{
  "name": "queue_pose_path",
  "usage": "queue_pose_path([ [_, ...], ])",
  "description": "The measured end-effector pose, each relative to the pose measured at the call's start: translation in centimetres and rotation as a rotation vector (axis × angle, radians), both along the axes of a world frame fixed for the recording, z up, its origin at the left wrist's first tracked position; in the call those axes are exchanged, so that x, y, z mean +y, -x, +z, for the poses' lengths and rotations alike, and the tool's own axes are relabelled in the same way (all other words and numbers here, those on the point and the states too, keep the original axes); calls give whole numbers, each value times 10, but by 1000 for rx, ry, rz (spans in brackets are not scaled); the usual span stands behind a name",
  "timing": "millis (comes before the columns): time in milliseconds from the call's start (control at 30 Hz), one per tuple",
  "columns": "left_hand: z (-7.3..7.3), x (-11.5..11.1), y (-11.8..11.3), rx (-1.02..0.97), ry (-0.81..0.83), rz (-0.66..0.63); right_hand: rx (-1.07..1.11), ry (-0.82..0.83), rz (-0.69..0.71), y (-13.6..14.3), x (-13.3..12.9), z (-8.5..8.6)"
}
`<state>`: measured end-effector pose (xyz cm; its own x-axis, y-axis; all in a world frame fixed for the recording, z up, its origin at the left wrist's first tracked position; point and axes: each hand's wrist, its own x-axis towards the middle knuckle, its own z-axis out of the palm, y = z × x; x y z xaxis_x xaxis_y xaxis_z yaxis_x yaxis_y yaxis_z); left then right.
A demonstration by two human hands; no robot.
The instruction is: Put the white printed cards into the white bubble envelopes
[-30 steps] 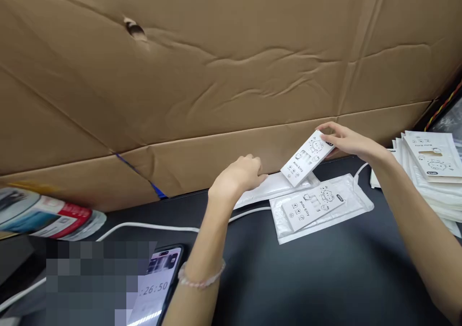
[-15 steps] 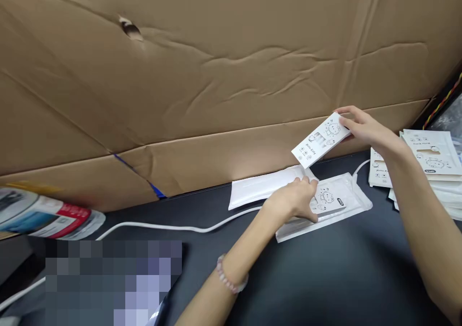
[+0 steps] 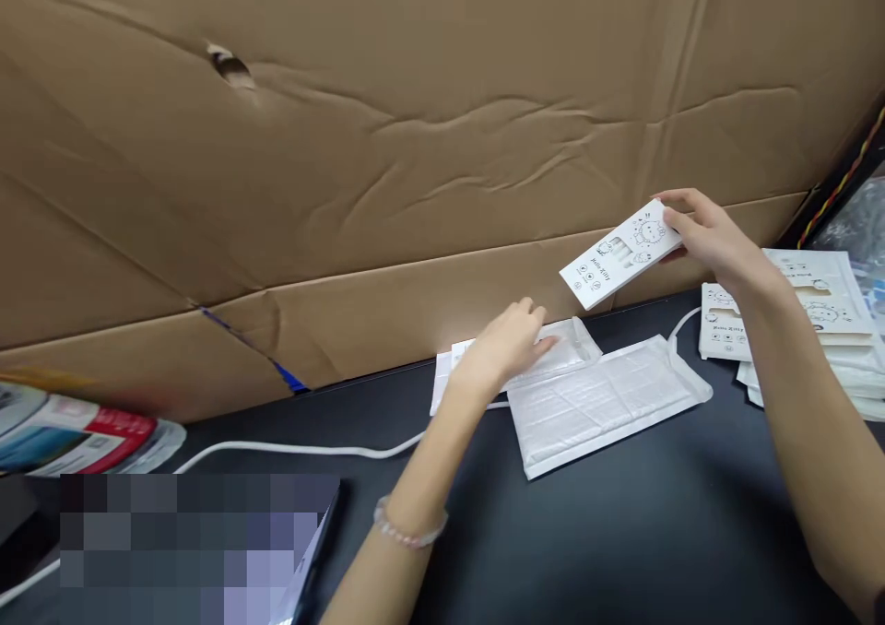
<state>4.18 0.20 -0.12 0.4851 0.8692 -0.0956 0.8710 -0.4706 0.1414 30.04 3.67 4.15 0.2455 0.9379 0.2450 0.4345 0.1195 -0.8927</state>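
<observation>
My right hand [image 3: 709, 238] pinches one end of a slim white printed box [image 3: 622, 254], holding it tilted above the desk. Line drawings and a small cut-out window mark the box's face. My left hand [image 3: 501, 344] is over the rear white padded mailer [image 3: 573, 344], thumb apart from the fingers. A white box edge [image 3: 457, 354] shows beside its palm; the rest is hidden beneath the hand. In front lies a second padded mailer [image 3: 608, 402], flat on the black desk [image 3: 622, 505].
Similar boxes [image 3: 822, 307] are stacked at the right on white mailers [image 3: 850, 381]. A cardboard wall [image 3: 415, 192] stands behind the desk. A white cable [image 3: 297, 445] runs across it. At the left are a plastic-wrapped roll or container [image 3: 89, 431] and a blurred-out screen [image 3: 186, 551].
My left hand has moved left from the front mailer to the rear one, and the box that lay on the front mailer has gone from it. My right hand still holds its box.
</observation>
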Motion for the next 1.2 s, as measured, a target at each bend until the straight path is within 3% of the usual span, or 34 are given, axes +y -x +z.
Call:
queue_pose_path([
  [133, -28, -28, -55, -90, 38, -247, -2, -9, 16, 3, -1, -1],
  [233, -48, -40, -77, -15, 21, -243, -3, -9, 39, 5, -1, -2],
  [300, -52, -42, -80, -26, 7, -209, -6, -10, 41, 6, 0, -1],
  [500, -33, -33, -69, -273, -47, -92, 64, -23, 31, 8, 0, 3],
  [833, 10, -3, -15, -892, 641, -2, 287, -322, -43, 5, -2, 13],
  [1033, 18, 0, 2, -1011, 793, 23, 44, -712, -83, -4, 11, 4],
  [1200, 20, 2, 8, -1078, 859, -13, -114, -832, -158, 0, 6, 6],
])
